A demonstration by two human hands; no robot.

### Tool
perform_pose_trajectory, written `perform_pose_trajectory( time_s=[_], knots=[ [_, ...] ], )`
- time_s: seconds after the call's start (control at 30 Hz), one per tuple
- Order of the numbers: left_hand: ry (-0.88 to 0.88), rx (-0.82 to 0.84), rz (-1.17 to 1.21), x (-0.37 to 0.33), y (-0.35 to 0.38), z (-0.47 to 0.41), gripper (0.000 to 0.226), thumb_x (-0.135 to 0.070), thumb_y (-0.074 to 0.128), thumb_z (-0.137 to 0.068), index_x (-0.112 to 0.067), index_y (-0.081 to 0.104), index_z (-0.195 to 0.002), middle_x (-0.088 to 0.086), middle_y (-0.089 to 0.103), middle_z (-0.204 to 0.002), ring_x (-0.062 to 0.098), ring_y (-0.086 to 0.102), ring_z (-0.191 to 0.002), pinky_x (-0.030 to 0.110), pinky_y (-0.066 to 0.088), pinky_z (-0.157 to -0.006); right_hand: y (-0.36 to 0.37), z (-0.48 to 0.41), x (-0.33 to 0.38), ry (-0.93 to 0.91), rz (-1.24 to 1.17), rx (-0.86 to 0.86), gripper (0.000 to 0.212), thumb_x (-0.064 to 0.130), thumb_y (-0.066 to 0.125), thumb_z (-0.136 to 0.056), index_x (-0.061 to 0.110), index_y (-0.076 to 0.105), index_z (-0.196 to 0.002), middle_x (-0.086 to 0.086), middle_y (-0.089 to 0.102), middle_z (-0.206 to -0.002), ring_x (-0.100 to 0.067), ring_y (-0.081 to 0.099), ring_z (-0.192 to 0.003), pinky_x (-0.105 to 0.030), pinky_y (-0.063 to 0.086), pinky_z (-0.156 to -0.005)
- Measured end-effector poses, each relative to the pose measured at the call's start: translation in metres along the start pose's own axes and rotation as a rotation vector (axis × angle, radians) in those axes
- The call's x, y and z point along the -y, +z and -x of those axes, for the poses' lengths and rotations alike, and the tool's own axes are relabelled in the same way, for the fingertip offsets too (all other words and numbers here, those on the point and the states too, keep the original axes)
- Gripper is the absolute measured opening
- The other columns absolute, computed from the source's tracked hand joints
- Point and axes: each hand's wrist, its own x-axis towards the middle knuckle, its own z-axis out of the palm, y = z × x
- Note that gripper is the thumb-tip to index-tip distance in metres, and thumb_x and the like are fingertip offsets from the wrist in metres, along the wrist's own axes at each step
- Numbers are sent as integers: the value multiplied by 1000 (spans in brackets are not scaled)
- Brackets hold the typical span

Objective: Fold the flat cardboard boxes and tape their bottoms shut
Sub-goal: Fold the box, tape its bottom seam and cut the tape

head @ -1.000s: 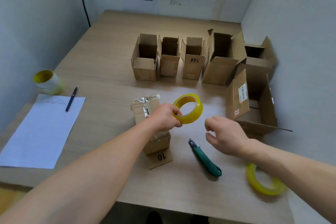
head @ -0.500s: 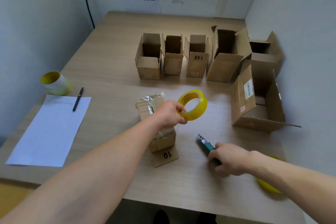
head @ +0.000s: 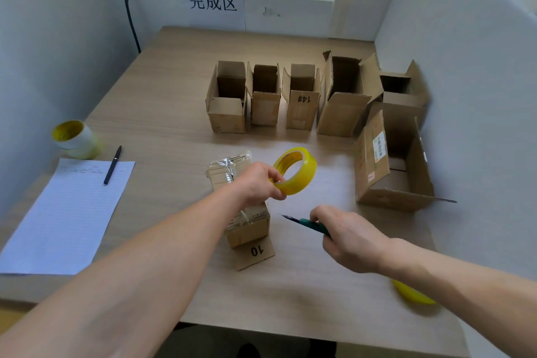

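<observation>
The surface [head: 174, 113] is a light wooden top that stands in a corner with pale walls on the left, the right and the far side. On the far wall hangs a white sign [head: 213, 1] with three dark characters, and a black cable [head: 132, 23] runs down the wall to the left of it.

The box [head: 247, 229] in work is small and brown. It lies in the near middle of the surface, partly hidden under the left wrist. Clear tape, a little wrinkled, shines on its far end and across its near part. One flap marked "10" lies flat on the surface at its near end.

The left hand [head: 258, 183] is above this box. Its grip pinches the rim of a yellow tape roll [head: 302, 171], which is held upright just to the right of the box. The right hand [head: 348, 238] is near and to the right. Its grip is closed around a green knife [head: 305, 222], whose tip points left toward the box.

There are seven boxes in all. Four open boxes [head: 266, 96] stand in a far row and a fifth [head: 404, 93] is at the far right. A larger one [head: 389, 166] lies on its side, and the seventh is the taped one. I count two yellow rolls; the second roll [head: 412, 293] lies under the right forearm. There is one thicker pale roll [head: 75, 138] at the left, one sheet of paper [head: 66, 212] and one pen [head: 112, 166] on it.
</observation>
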Motion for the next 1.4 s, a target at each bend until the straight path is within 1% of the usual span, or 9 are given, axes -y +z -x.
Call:
perform_pose_trajectory(
  time_s=[0.13, 0.6, 0.77, 0.9, 1.0, 1.07, 1.13, 1.23, 1.4],
  knots=[
    [3, -16, -15, -1, 2, 0, 28, -7, 84, -74, -12, 73, -99, -5, 59, -83, 16, 56, -85, 25, 43, -78, 2, -7, 10, 14, -17, 48, 26, 13, 44, -86, 23, 42, -111, -4, 55, -104, -33, 52, -82, -46, 45, -70],
    [22, 6, -22, -2, 4, 3, 29, -10, 85, -74, -10, 74, -100, -6, 60, -84, 12, 56, -83, 25, 42, -81, 11, -24, 20, 167, 27, 152, 16, 8, 40, -92, 22, 33, -96, -5, 47, -90, -32, 47, -75, -44, 41, -65],
    [22, -3, -30, -3, 4, 4, 32, -9, 85, -74, -8, 74, -104, -1, 61, -88, 10, 54, -78, 17, 40, -62, 25, -22, -6, 245, 120, 254, 20, 12, 45, -92, 23, 35, -105, -5, 45, -95, -32, 51, -78, -42, 44, -68],
    [29, -3, -29, -2, 4, 2, 32, -9, 85, -74, -8, 74, -104, 0, 61, -90, 12, 54, -83, 20, 39, -66, 31, -21, -18, 310, 148, 400, 27, 26, 53, -93, 21, 45, -119, -6, 50, -110, -31, 56, -96, -41, 49, -82],
    [31, -6, -34, 0, 6, -2, 31, -10, 86, -73, -9, 75, -102, -1, 62, -89, 12, 55, -84, 21, 39, -73, 19, -22, -15, 91, 222, 77, 19, 34, 53, -90, 20, 60, -102, -2, 59, -98, -28, 62, -87, -33, 47, -66],
    [37, -12, -55, 2, 8, -4, 28, -12, 86, -73, -12, 75, -99, -5, 61, -82, 8, 55, -78, 20, 39, -70, 4, -21, -9, -168, 239, -250, 16, 34, 58, -83, 19, 57, -79, 1, 55, -77, -24, 56, -66, -28, 36, -52],
    [41, -22, -72, 5, 9, -5, 25, -14, 87, -72, -17, 75, -94, -11, 60, -75, 3, 53, -72, 20, 39, -66, -13, -25, 4, -319, 218, -396, 18, 33, 64, -78, 17, 55, -78, 0, 53, -76, -22, 48, -66, -30, 35, -53],
    [42, -21, -93, 8, 11, -9, 22, -17, 88, -70, -25, 72, -84, -12, 58, -69, 4, 53, -67, 21, 41, -63, -30, -44, 17, -331, 315, -388, 28, 35, 68, -78, 17, 58, -97, -3, 58, -92, -24, 49, -80, -36, 43, -69],
    [27, 3, -132, 13, 14, -11, 25, -30, 89, -57, -37, 68, -68, -18, 65, -66, 14, 63, -80, 45, 48, -99, -30, -76, 18, -131, 416, -170, 53, 42, 61, -86, 22, 44, -132, -1, 68, -108, -29, 61, -98, -41, 45, -89]
  ],
)
